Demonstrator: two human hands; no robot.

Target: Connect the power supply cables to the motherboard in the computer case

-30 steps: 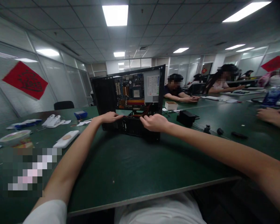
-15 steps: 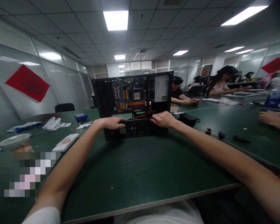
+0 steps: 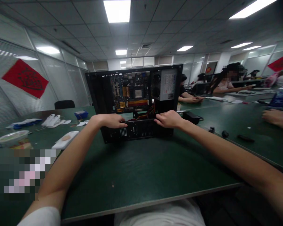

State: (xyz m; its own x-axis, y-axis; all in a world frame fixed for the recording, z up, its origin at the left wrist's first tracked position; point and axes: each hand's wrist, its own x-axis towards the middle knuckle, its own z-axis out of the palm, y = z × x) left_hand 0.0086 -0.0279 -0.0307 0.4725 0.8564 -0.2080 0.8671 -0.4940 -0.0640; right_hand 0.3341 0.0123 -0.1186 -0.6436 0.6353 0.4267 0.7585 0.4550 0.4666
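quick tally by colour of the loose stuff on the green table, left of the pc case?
White: 3 — handset-shaped pieces, flat white panel, bowl
Blue: 2 — blue box, blue strip
Total: 5
Both hands, left hand and right hand, grip the PC case.

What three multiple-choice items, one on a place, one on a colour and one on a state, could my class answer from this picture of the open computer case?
1. Where do the left hand and right hand rest?
A. on the near edge of the computer case
B. on the white remote
C. in the person's lap

2. What colour is the table?
A. white
B. dark green
C. red

3. How is the case's side facing the camera?
A. shut by a panel
B. wrapped in plastic
C. open, with the motherboard showing

Answers:
1 A, both hands grip the case's near rim.
2 B, its bare top is dark green.
3 C, the board and power supply are visible inside.
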